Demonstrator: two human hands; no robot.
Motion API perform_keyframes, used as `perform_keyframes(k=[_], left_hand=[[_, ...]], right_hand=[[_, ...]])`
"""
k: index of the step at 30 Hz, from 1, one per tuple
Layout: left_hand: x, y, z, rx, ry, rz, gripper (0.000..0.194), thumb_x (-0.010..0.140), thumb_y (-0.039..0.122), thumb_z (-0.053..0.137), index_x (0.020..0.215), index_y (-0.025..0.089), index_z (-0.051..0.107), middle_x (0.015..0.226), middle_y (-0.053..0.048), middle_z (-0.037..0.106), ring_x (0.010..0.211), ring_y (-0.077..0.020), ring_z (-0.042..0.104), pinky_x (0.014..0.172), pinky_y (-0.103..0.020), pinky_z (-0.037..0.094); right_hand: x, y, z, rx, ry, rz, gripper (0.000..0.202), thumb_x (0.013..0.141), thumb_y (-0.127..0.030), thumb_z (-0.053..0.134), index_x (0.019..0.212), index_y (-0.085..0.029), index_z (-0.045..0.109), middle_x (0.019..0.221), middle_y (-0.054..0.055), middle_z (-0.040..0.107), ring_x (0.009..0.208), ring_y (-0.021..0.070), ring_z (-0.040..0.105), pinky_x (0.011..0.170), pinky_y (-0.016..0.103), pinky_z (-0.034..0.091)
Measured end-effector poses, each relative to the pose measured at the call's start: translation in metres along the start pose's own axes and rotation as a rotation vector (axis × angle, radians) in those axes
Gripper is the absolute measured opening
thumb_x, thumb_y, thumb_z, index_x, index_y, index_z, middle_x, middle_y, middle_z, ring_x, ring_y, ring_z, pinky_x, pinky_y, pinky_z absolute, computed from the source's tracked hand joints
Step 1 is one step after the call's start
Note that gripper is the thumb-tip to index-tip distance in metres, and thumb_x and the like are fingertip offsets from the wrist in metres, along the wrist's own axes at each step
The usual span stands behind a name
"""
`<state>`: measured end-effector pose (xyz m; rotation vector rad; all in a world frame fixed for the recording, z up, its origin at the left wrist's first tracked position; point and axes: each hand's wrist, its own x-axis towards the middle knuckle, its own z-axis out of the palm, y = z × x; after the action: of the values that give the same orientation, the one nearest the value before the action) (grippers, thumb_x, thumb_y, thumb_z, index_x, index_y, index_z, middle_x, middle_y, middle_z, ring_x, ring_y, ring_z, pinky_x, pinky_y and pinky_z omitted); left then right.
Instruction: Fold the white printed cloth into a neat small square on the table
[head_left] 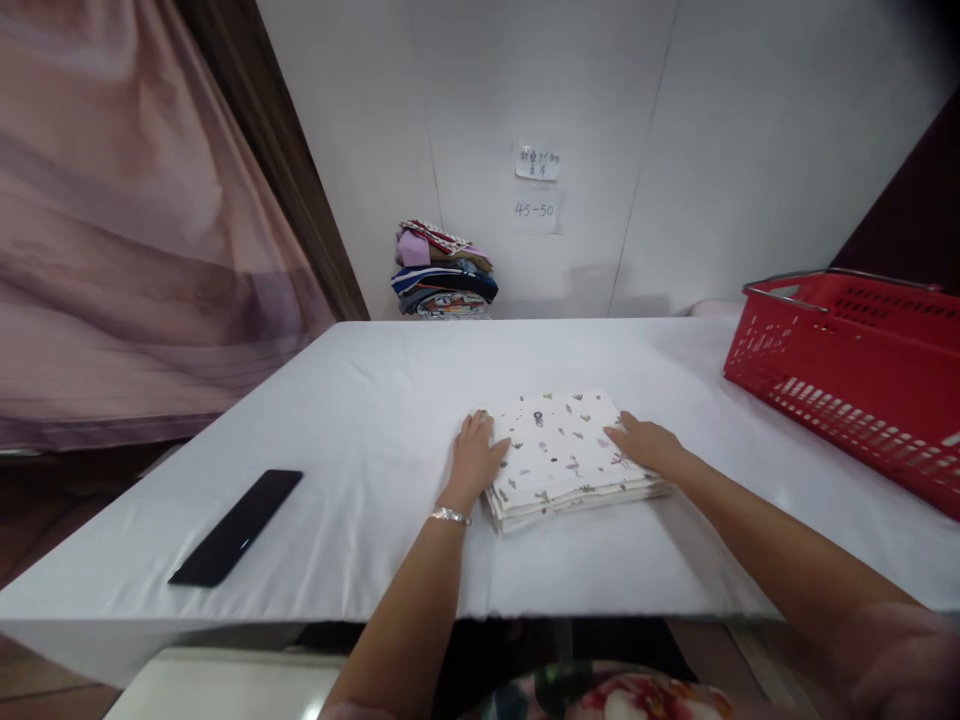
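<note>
A folded white cloth point(559, 445) printed with small plants and other figures lies in several layers on the white-covered table point(375, 400). At its left edge is my left hand point(476, 455), fingers spread, the thumb reaching onto the top layer. My right hand point(643, 442) rests against the right edge, its thumb and fingers apart on the cloth's side. Both hands touch the cloth from opposite sides without gripping it. A silvery bracelet is on my left wrist.
A black flat phone-like object point(238, 528) lies at the left. On the right stands a red basket point(862, 370) with a metal handle. Folded fabrics point(444, 275) are stacked beyond the table's back edge, near paper notes point(536, 208) on the wall. Pink curtain point(135, 220) hangs left.
</note>
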<state>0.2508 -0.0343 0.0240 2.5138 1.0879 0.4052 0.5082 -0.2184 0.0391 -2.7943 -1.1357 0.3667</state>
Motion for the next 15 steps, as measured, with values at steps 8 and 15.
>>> perform_keyframes(k=[8, 15], left_hand=[[-0.071, 0.009, 0.001, -0.026, -0.07, 0.008, 0.056, 0.089, 0.047, 0.038, 0.139, 0.02, 0.036, 0.153, -0.009, 0.017, 0.14, -0.0251, 0.016, 0.111, -0.047, 0.015], [-0.072, 0.005, 0.002, -0.08, -0.067, 0.013, 0.055, 0.089, 0.047, 0.039, 0.138, 0.021, 0.036, 0.152, -0.01, 0.019, 0.139, -0.0233, 0.021, 0.111, -0.046, 0.014]], right_hand=[[-0.047, 0.016, 0.028, 0.126, 0.228, -0.443, 0.057, 0.089, -0.049, 0.035, 0.135, -0.016, 0.042, 0.147, 0.01, 0.035, 0.138, 0.0254, 0.023, 0.111, 0.044, 0.024], [-0.047, 0.021, 0.032, 0.295, 0.106, -0.409, 0.055, 0.086, -0.052, 0.04, 0.129, -0.018, 0.051, 0.147, 0.008, 0.033, 0.138, 0.0267, 0.022, 0.113, 0.045, 0.021]])
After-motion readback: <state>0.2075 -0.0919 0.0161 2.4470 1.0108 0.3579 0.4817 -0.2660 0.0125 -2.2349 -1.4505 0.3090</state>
